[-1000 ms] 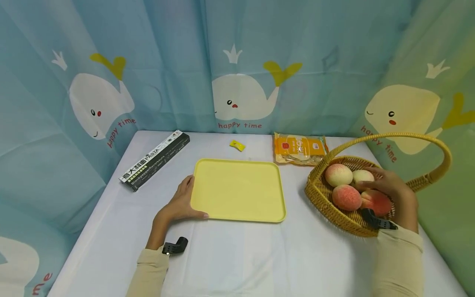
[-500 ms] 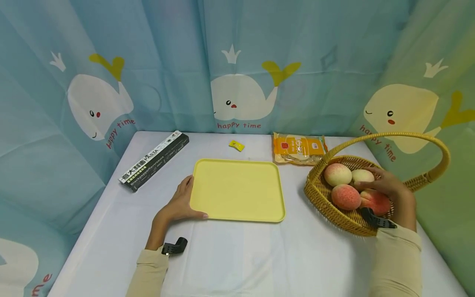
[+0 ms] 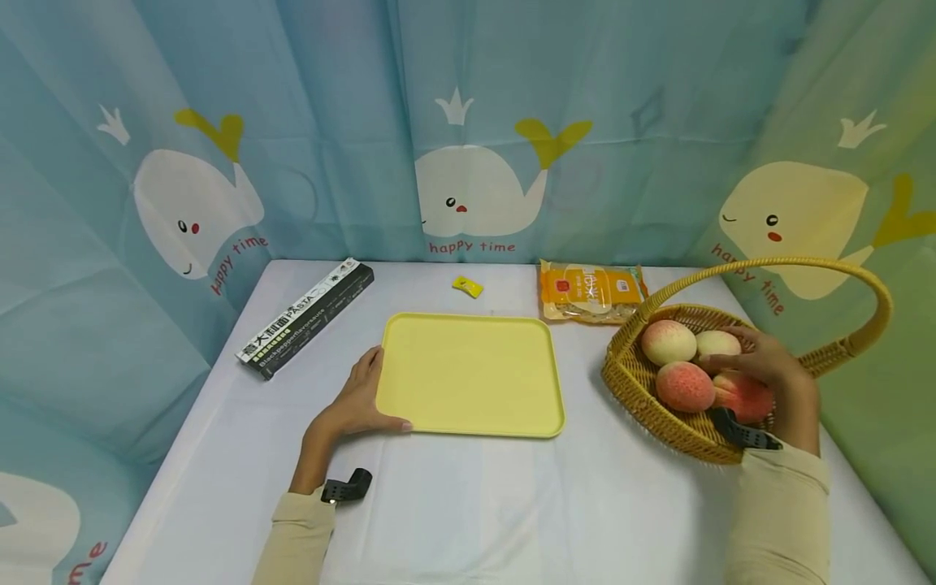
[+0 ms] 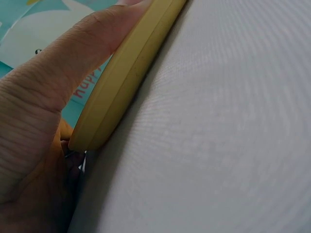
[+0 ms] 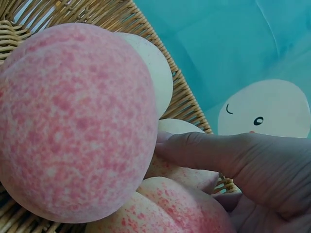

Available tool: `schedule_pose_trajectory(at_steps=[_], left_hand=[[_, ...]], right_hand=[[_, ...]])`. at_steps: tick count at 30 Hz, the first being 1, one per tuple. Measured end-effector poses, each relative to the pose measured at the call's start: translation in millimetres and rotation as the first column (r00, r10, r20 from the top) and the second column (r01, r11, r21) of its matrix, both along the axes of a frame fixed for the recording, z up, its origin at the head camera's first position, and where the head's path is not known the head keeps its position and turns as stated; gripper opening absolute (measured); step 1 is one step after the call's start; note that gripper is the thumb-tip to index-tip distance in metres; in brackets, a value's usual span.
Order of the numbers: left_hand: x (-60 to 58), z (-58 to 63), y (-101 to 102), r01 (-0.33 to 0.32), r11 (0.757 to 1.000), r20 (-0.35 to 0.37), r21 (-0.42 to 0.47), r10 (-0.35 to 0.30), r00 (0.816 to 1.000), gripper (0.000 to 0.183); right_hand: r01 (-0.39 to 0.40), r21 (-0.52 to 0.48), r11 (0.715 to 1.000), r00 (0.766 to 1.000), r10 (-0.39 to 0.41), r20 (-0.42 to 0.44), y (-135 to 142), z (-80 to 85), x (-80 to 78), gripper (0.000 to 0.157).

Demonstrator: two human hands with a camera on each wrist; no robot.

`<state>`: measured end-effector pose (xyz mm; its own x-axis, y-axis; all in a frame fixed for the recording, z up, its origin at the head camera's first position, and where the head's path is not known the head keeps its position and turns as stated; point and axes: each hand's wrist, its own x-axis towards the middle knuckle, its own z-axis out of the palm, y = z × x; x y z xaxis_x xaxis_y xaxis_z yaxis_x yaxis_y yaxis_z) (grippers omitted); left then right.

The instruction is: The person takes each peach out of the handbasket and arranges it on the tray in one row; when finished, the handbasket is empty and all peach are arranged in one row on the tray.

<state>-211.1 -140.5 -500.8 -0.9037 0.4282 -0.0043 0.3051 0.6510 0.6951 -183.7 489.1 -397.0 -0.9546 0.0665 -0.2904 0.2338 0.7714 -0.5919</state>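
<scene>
Head feed: I get bright, even light, soft shadow on the tablecloth [image 3: 468, 504] near the basket [image 3: 658, 422]. Left wrist: dim, greyish; dark shadow along the tray [image 4: 114, 97]. Right wrist: cooler, duller; nearest peach [image 5: 80, 126] fairly crisp.

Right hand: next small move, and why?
Probably lift the palest peach slightly: the right hand has its thumb and fingers on opposite sides of it, and the other peaches sit close by in the basket, so going upward should disturb them least.
</scene>
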Motion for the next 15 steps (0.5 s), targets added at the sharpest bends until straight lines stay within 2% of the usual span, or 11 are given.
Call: schedule_pose_trajectory(at_steps=[7,15], left_hand=[[0.9,-0.8,1.1,0.003,1.0,0.004,-0.005,-0.003,1.0,0.141],[0.1,-0.7,1.6,0.001,1.0,0.0,-0.015,-0.001,1.0,0.141]], right_hand=[[0.045,-0.002,0.999,0.999,-0.045,-0.005,-2.6,6.7,4.0,0.085],[0.052,0.022,0.998,0.997,-0.05,-0.062,-10.6,18.5,10.3,0.089]])
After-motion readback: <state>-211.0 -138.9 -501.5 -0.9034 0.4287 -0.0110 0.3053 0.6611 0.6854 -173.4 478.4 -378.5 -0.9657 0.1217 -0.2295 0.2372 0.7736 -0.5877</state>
